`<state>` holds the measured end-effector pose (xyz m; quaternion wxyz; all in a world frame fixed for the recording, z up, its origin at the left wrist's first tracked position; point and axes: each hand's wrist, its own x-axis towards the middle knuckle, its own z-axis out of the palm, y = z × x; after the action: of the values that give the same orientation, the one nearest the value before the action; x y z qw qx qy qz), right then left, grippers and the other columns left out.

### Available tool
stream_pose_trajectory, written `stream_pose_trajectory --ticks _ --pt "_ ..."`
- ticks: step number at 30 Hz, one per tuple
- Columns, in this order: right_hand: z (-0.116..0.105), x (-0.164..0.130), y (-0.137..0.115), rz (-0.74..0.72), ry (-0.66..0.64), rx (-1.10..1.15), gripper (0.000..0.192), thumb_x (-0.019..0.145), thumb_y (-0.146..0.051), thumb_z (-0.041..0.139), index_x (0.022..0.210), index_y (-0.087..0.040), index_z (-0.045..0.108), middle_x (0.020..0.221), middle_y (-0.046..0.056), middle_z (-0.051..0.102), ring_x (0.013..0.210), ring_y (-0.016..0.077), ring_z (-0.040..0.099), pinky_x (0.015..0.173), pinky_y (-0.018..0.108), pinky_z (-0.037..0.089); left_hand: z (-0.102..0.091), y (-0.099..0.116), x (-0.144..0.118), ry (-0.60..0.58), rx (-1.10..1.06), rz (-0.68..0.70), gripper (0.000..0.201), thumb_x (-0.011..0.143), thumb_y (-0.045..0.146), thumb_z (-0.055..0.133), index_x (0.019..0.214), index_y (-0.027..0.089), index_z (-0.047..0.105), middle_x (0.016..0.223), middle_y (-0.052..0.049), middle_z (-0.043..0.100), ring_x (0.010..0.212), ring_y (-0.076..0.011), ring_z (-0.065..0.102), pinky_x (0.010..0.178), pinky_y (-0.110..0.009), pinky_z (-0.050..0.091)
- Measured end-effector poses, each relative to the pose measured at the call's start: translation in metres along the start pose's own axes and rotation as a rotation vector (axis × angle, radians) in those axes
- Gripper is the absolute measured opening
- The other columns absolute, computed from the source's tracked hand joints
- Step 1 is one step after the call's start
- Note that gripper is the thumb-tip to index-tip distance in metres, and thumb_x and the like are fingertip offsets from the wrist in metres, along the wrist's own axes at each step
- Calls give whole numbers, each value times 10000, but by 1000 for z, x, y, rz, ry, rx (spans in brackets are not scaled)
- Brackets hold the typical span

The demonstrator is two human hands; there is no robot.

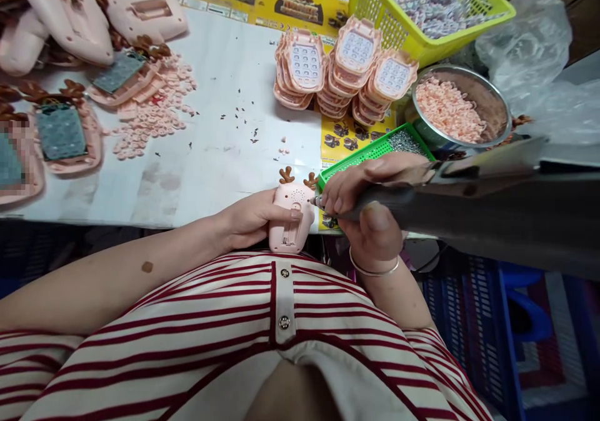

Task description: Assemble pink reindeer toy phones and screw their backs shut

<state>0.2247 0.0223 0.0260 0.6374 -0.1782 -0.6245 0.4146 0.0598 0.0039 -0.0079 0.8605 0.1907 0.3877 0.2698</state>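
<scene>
My left hand (pixel 250 217) is wrapped round a pale pink toy phone shell (pixel 304 226) with brown antlers, its thumb lying across the back. Small speaker holes and an uncovered battery recess show on that side. In my right hand (pixel 363 190) is a dark electric screwdriver (pixel 487 205), held level from the right. Its tip meets the shell near the upper right corner, by one antler; whether a screw sits under the tip is too small to tell. Just beyond my right fingers lies a green tray (pixel 349 157) with small metal screws.
Stacked pink keypad fronts (pixel 304 65) stand at the back middle. Behind them is a yellow basket (pixel 434 49) of keypad parts. A metal bowl (pixel 497 99) holds pink pieces. At left are pink shells (pixel 145 9), open halves with circuit boards (pixel 60 132) and loose pink bits (pixel 150 124).
</scene>
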Motion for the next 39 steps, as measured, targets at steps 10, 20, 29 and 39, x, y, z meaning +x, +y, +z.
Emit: stream_pose_trajectory --ticks 10,20,29,39 --pt "-7 -2 7 47 -128 83 179 817 -339 733 981 -324 662 566 -90 537 421 130 483 416 299 397 -1 1 3 -32 4 -16 454 636 100 838 1055 123 666 926 -54 685 926 -227 645 879 -363 488" --pt "-16 14 -32 -84 50 -63 192 829 -369 730 1007 -307 694 536 -85 528 402 124 527 409 270 506 -2 1 3 54 -18 -13 408 624 77 838 1004 115 694 878 -71 723 799 -200 667 766 -338 554" --pt "-61 3 -2 -103 200 -273 211 814 -469 718 920 -310 629 507 -103 467 323 90 399 332 232 393 -1 0 1 73 -41 -15 429 630 61 839 1029 121 694 874 -72 742 763 -194 685 720 -326 586" --pt "-67 -2 8 36 272 -318 285 798 -535 727 942 -332 587 538 -97 460 377 96 455 389 259 413 -2 0 1 77 -31 -32 422 638 74 855 1025 121 693 886 -79 736 764 -202 680 745 -349 572"
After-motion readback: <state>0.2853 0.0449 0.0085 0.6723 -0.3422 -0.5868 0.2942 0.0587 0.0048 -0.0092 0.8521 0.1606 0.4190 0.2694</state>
